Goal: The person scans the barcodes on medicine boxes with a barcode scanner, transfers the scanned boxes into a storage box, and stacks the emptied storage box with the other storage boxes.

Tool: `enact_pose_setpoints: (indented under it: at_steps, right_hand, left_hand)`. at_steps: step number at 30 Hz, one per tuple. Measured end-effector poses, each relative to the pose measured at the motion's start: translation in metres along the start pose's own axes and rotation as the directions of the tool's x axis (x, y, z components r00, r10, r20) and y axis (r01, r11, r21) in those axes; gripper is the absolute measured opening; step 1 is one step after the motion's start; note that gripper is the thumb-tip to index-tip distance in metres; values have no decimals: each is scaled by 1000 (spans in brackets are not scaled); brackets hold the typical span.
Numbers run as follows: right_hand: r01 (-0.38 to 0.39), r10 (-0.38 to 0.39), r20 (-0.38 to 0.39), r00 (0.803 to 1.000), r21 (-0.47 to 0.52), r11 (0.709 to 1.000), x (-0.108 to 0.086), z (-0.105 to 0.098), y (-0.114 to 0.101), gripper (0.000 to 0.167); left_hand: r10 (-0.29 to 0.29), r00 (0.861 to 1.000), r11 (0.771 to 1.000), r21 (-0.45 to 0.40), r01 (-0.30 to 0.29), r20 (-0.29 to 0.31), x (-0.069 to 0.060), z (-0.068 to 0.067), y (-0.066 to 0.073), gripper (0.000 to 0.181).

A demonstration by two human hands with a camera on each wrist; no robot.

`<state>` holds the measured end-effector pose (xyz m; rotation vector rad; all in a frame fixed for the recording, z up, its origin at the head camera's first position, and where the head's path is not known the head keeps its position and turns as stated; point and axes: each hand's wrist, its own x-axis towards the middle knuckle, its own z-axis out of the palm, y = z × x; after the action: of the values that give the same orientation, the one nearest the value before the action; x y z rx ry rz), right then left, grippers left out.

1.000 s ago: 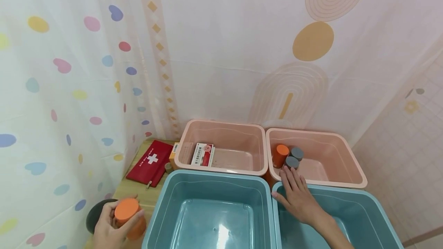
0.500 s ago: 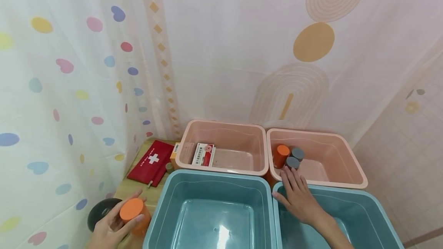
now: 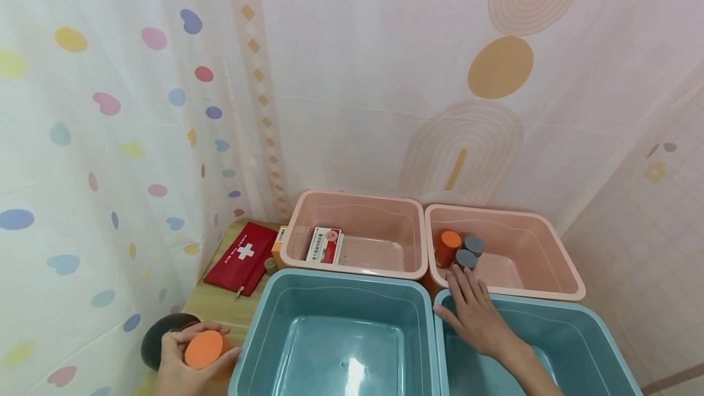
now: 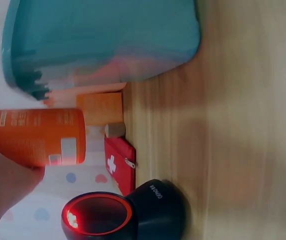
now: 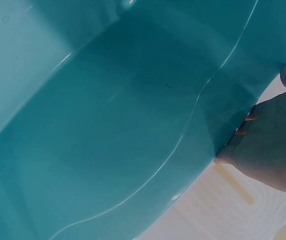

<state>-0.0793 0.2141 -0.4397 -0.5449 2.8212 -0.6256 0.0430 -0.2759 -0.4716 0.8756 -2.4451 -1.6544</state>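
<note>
My left hand (image 3: 184, 371) grips an orange bottle (image 3: 205, 350) with an orange cap, between the table's left side and the left blue bin. In the left wrist view, printed labels show on the bottle (image 4: 38, 137), held up off the table. Close by stands a black desktop barcode scanner (image 4: 160, 210), its round window ringed in glowing red. My right hand (image 3: 475, 316) rests with straight fingers over the far rim of the right blue bin (image 3: 596, 329). Its fingertips lie near two grey-capped containers (image 3: 465, 259) in the right pink bin (image 3: 533, 249), beside another orange-capped bottle (image 3: 448, 249).
The left blue bin (image 3: 343, 289) stands in the middle front. Behind it, the left pink bin (image 3: 379, 200) holds medicine boxes (image 3: 324, 245). A red first aid pouch (image 3: 242, 260), a small tan cylinder (image 3: 271, 266) and an orange box (image 3: 278, 249) lie left. Curtains hang behind.
My left hand moved slightly right with the orange bottle, then lowered it towards the front, beside the scanner. My right hand has stayed in place.
</note>
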Motion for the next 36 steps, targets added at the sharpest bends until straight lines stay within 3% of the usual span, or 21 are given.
enact_pose_setpoints:
  at_steps: [6, 9, 12, 14, 18, 21, 24, 26, 28, 30, 31, 36]
  right_hand:
    - [-2, 2, -14, 1000, 2, 1000, -1, 0, 0, 86]
    - [1, -1, -23, 1000, 2, 1000, -2, 0, 1, 86]
    - [1, -1, -24, 1000, -1, 1000, -2, 1, 1, 86]
    - [-1, 1, -20, 1000, -3, 1000, -2, 1, 2, 86]
    - [-2, 2, -15, 1000, -5, 1000, -1, 1, 1, 86]
    - [-1, 1, -7, 1000, 5, 1000, -1, 1, 0, 86]
    - [-3, 3, 7, 1000, 14, 1000, 0, 0, -1, 86]
    - [-8, 8, 16, 1000, 21, 1000, 0, 0, -1, 85]
    - [-13, 12, 20, 1000, 22, 1000, 0, -1, -1, 85]
    - [-16, 15, 22, 1000, 22, 1000, 0, -1, -1, 85]
    - [-16, 16, 24, 1000, 18, 1000, 0, -1, -2, 86]
    - [-8, 8, 7, 1000, 27, 1000, 1, 2, 6, 87]
  left_hand:
    - [-39, 994, 999, -31, 36, -100, -4, 7, 3, 86]
    - [-19, 993, 996, -87, 9, -115, -3, 5, 5, 78]
    - [49, 995, 994, -98, -57, -89, 0, 2, 14, 73]
    - [125, 991, 990, -56, -128, -53, 2, 2, 23, 72]
    - [268, 963, 959, 80, -270, 33, 8, 1, 47, 76]
    - [350, 932, 926, 115, -359, 95, 15, -3, 67, 80]
    - [431, 890, 893, 70, -444, 148, 24, -8, 89, 80]
    - [511, 843, 854, 15, -520, 169, 29, -8, 105, 76]
    - [589, 784, 805, -56, -591, 194, 35, -4, 122, 70]
    - [649, 732, 758, -89, -646, 210, 41, 7, 138, 66]
    - [663, 714, 745, -103, -659, 224, 44, 14, 147, 65]
    - [681, 654, 724, -173, -667, 329, 64, 66, 191, 66]
